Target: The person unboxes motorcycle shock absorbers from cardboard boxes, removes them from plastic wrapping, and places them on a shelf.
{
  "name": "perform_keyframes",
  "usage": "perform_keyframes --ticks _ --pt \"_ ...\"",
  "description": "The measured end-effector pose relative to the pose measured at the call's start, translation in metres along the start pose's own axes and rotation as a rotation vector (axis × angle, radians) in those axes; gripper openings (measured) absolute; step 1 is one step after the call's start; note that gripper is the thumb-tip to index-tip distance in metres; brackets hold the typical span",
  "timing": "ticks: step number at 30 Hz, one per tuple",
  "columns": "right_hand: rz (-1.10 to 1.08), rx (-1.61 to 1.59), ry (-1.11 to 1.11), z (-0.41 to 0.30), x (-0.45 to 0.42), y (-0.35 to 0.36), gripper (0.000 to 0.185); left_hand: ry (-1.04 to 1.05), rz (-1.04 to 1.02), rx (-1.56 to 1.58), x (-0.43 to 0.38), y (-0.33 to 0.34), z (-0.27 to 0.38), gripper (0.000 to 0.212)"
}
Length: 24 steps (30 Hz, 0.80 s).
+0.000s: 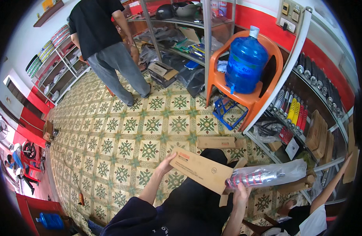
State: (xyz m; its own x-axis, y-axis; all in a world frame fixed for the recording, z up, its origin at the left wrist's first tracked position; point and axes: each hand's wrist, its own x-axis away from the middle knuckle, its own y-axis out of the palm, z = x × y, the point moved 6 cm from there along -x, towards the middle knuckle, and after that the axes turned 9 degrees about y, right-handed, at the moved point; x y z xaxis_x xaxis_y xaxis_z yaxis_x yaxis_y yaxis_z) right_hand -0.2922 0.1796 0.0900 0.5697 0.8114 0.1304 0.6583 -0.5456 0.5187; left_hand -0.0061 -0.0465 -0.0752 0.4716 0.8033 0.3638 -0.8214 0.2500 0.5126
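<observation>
My left hand (166, 162) grips the far left end of a long brown cardboard box (201, 170) that bears printed writing. Its right end is open, with flaps (223, 200) spread out. At that open end, my right hand (242, 193) holds a shock absorber (254, 177) with a red spring, wrapped in a clear plastic bag (290, 173). The shock absorber's left end meets the box mouth; whether part of it lies inside is hidden. Both things are over my lap, above the tiled floor.
Another cardboard box (217, 142) lies on the floor ahead. An orange plastic chair (251, 101) carries a blue water jug (246, 63). Shelving with yellow shock absorbers (293, 112) stands at right. A person (104, 38) stands ahead; another person's arm (331, 184) reaches toward the shelving.
</observation>
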Motion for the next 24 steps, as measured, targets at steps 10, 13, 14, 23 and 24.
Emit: perform_keyframes --ticks 10,13,14,23,24 --pt "-0.194 0.152 0.026 -0.02 0.01 0.014 0.07 0.002 -0.024 0.085 0.011 0.008 0.008 0.056" --pt "-0.15 0.065 -0.022 -0.029 0.009 0.015 0.062 0.012 -0.009 0.115 0.014 0.009 0.005 0.056" --pt "-0.148 0.067 -0.024 -0.027 0.009 0.01 0.062 0.01 -0.012 0.116 0.013 0.007 0.004 0.056" --pt "-0.15 0.358 0.148 -0.018 0.016 0.022 0.032 0.005 0.015 0.068 0.009 -0.004 0.007 0.05" --pt "-0.126 0.362 0.141 -0.021 0.011 0.019 0.032 -0.011 -0.004 0.067 0.006 -0.002 0.006 0.05"
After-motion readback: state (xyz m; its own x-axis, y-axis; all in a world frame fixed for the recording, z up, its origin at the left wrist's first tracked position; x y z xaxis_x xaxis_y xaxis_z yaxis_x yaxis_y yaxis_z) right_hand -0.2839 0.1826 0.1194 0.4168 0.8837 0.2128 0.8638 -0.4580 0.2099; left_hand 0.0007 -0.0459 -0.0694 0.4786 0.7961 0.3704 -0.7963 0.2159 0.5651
